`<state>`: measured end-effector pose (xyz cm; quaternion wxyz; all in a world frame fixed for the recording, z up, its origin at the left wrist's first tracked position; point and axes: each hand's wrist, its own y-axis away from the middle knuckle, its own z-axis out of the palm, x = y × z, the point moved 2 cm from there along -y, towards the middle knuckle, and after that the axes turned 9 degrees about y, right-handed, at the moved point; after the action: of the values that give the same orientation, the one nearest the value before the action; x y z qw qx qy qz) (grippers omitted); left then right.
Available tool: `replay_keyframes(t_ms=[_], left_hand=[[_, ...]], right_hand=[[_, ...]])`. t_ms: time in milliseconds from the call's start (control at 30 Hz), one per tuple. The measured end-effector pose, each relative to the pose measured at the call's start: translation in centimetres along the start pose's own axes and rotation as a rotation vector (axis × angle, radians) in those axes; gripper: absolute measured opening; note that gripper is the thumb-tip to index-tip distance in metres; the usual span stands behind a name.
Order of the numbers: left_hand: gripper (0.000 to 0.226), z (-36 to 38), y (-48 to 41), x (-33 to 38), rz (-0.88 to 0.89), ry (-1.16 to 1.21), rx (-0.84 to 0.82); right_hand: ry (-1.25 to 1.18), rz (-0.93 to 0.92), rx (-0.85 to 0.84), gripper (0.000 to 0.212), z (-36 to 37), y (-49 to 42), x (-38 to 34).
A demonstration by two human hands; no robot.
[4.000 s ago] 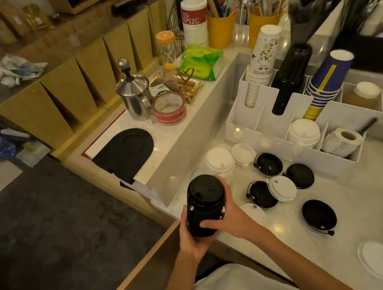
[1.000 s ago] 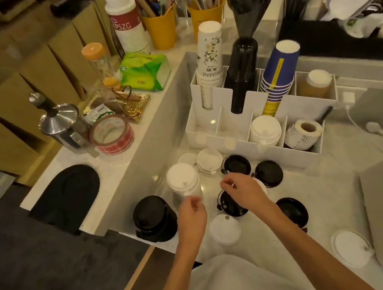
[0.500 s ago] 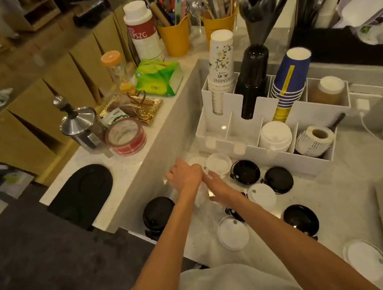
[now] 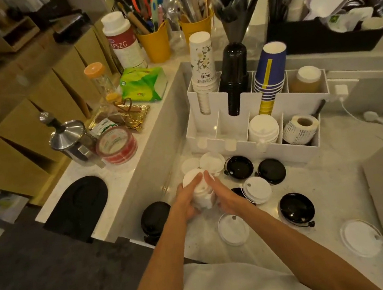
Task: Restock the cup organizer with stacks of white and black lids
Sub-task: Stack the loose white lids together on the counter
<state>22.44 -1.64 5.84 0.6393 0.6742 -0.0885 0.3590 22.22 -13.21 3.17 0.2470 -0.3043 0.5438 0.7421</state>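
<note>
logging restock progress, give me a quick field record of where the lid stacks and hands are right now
left hand: gripping white lid stack
right hand: gripping the same stack
black lid stack: on counter, left of hands
organizer: one front slot holds white lids
two left front slots: empty
loose lids: black and white, scattered on counter

White lid stack (image 4: 202, 196): sides covered by both hands.
Black lid (image 4: 238, 193): mostly hidden behind right hand (image 4: 226, 195).
</note>
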Motion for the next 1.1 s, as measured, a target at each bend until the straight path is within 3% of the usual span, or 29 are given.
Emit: replay_keyframes(t_ms=[100, 167, 233, 400, 633, 733, 933, 1100], left_hand=[[0.075, 0.5, -0.4, -0.7, 0.065, 0.084, -0.028], [0.067, 0.8, 0.4, 0.1, 0.142, 0.067, -0.078], [0.062, 1.6, 1.9, 1.0, 0.202, 0.013, -0.245], [0.059, 4.2, 5.5, -1.6, 0.18, -0.096, -0.531], [0.071, 9.1, 8.6, -13.4, -0.035, -0.287, -0.672], [0.063, 9.3, 9.2, -15.7, -0.087, -0.348, -0.692], [0.044, 9.1, 8.9, -15.3, 0.0, -0.4, -0.711], [0.049, 9.3, 8.5, -14.9, -0.01, -0.387, -0.684]], right_hand=[[-0.036, -0.089, 0.05, 0.083, 0.1, 0.4, -0.4], [-0.019, -0.128, 0.077, 0.068, 0.0, 1.8, -1.3], [-0.036, -0.191, 0.103, 0.055, -1.1, 3.6, -2.0], [-0.034, -0.256, 0.216, 0.06, -6.8, 10.6, 0.1], [-0.159, -0.191, 0.494, 0.056, -13.0, 20.2, 10.2], [-0.181, -0.117, 0.495, 0.057, -13.7, 21.4, 12.9], [-0.123, -0.083, 0.45, 0.072, -14.1, 20.8, 13.6], [-0.084, -0.024, 0.433, 0.069, -14.7, 20.4, 13.0]])
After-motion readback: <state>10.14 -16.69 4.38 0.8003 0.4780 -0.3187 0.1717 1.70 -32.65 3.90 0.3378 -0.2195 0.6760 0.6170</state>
